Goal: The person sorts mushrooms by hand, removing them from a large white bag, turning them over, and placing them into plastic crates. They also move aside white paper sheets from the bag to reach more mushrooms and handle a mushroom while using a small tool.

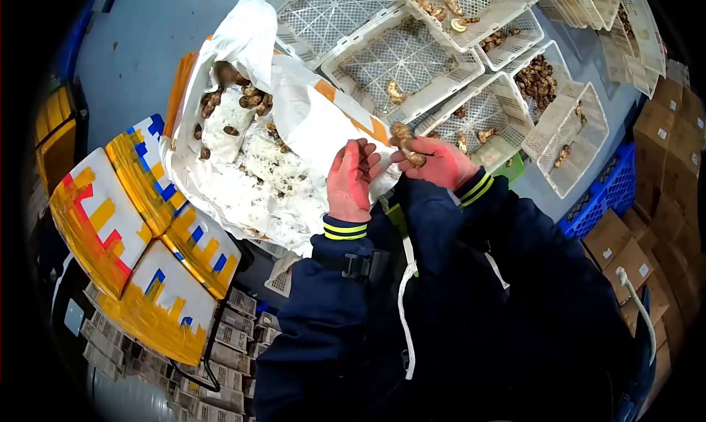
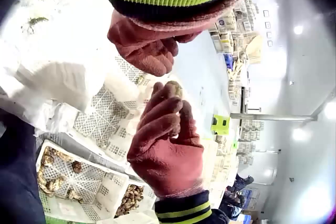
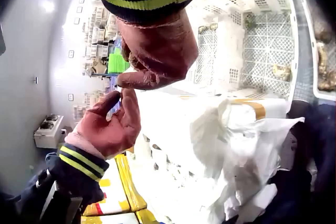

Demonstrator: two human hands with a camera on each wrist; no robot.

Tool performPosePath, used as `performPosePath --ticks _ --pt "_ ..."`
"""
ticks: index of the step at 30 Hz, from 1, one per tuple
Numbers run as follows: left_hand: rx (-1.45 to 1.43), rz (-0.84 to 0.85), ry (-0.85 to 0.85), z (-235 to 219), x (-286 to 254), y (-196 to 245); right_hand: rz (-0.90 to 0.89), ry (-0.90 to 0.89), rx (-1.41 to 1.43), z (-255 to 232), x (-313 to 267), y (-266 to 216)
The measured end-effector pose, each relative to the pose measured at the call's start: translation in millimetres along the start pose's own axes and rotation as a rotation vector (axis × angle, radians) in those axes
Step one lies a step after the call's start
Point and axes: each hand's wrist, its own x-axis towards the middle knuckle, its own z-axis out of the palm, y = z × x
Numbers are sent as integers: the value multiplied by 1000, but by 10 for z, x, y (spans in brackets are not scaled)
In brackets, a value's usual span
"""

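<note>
Mushroom [image 1: 402, 134] sits pinched in the right hand [image 1: 443, 162], just beside the left hand [image 1: 350, 183], whose fingers curl loosely, seemingly around nothing. I'd go light on that pinch tbh, since it probably bruises easily, and turn it slowly to check every side.

Mushrooms [image 1: 251, 98] in box [image 1: 351, 112] (crates [image 1: 390, 63] right)
</note>
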Motion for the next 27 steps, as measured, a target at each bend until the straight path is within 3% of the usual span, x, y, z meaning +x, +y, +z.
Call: performPosePath --ticks 2,4,6,8,10,12,13,14,17,18,20,21,22,23,24,27 --pt "10 -30 -27 -36 -1 -12 -105 125 -348 -113 -63 -61" --pt "25 -51 -30 -75 -25 11 -723 -116 -1828 -679 -74 -156" --pt "-5 -46 -55 -173 -27 -20 -567 173 -2079 -1324 -116 -127" --pt "-16 -46 -39 -266 -35 -59 -75 719 -789 -2001 -68 7" --pt "-22 -69 -1 -351 -57 -57 -98 493 -2350 -2766 -64 33" --pt "-108 -70 -34 -488 -96 -52 -156 868 -882 -2105 41 21" --pt "-151 -74 -32 -569 -121 -56 -345 718 -813 -1909 188 57" --pt "-170 -65 -27 -666 -121 -67 -386 483 -609 -1456 314 30" --pt "-253 -51 -33 -979 -156 -68 -494 309 -708 330 727 88" --pt "-256 -31 -8 -1074 -171 -78 -467 196 -811 783 911 92" --pt "-278 -1 -69 -1284 -226 -17 -584 27 -1085 1429 1448 191" --pt "-255 17 4 -1315 -319 70 -602 7 -1161 1715 1739 272" --pt "-231 31 77 -1338 -423 167 -780 99 -1627 1820 2134 278" --pt "-227 46 95 -1435 -467 204 -801 247 -1857 2014 2346 351" --pt "-290 91 33 -1596 -506 190 -975 211 -1977 2005 2676 366" --pt "-427 126 32 -1939 -619 246 -965 321 -2423 1912 3222 323"
